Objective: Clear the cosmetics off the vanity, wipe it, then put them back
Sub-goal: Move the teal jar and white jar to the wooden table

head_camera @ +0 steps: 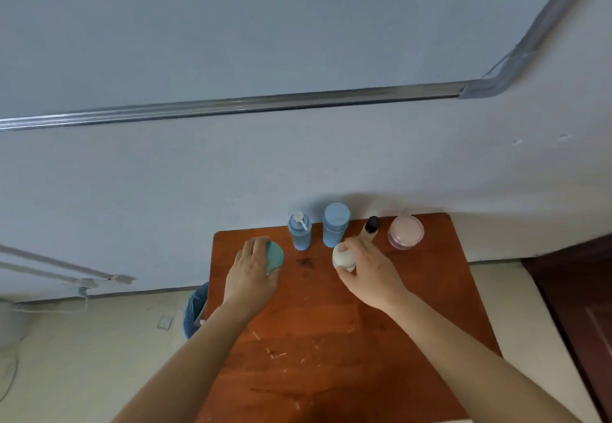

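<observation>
Both hands were closed on cosmetics. The left hand (251,270) had its fingers curled over the top of a round teal jar (275,257), whose right side showed past the fingertips. The right hand (367,273) wrapped a small white bottle (341,257), thumb under it and fingers over the far side. Whether either item was resting on the reddish-brown vanity (331,340) or lifted just off it could not be told.

Beyond the gap between the two hands stood a light blue pump bottle (299,232), upright. Nearer the right hand, just past the white bottle, stood a wider blue bottle (336,225) with a flat cap. A small black-capped bottle (371,225) stood right at the tips of the right hand's fingers; contact could not be made out. Farther out on that hand's outer side sat a squat pink jar (405,232), apart from the fingers. All four stood in a row along the vanity's far edge, against the pale wall (298,157).

Below the left forearm, off the vanity's side, a bin with a blue liner (195,306) stood on the floor.
</observation>
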{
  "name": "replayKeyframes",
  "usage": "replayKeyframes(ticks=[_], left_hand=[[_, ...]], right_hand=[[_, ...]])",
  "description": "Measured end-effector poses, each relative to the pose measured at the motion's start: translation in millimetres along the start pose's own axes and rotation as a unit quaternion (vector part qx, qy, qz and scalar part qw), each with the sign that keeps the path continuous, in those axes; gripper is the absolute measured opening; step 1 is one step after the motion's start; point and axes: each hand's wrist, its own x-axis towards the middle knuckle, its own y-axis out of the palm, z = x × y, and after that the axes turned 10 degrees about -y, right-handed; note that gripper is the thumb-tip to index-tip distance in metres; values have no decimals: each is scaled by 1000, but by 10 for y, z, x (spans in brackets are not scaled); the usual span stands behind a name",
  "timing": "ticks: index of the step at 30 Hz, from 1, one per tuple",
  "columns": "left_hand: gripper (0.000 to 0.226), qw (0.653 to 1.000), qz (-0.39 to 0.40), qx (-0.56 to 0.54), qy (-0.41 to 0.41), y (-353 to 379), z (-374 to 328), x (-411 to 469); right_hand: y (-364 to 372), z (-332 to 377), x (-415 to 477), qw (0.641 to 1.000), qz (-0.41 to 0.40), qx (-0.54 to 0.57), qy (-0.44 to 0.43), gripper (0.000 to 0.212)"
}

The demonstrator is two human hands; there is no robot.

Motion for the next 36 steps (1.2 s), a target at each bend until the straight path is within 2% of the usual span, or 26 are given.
replayKeyframes(ticks=[7, 13, 17, 21, 24, 27, 31, 36], left_hand=[[57, 999, 28, -14, -13, 284, 157, 422], [56, 999, 42, -11, 12, 446, 227, 470], [60, 998, 60, 19, -7, 425, 214, 389], [60, 996, 37, 86, -3, 261, 169, 191], [57, 997, -20, 74, 23, 35, 57, -18], [54, 993, -82, 58, 63, -197, -153, -266], [54, 982, -142, 61, 111, -477, -518, -556], [66, 970, -176, 51, 161, -803, -1157, -808]], right_hand=[[587, -1, 206, 999, -4, 17, 33, 32], [856, -26, 137, 998, -63, 24, -5, 35], [813, -14, 47, 999, -40, 1, 6, 37], [532, 31, -60, 998, -51, -32, -10, 35], [192, 84, -175, 997, -75, -26, -23, 31], [-227, 149, -297, 990, -132, -17, -46, 29], [-780, 166, -490, 978, -188, -71, -61, 44], [-1441, 148, -861, 952, -256, -165, -20, 63]])
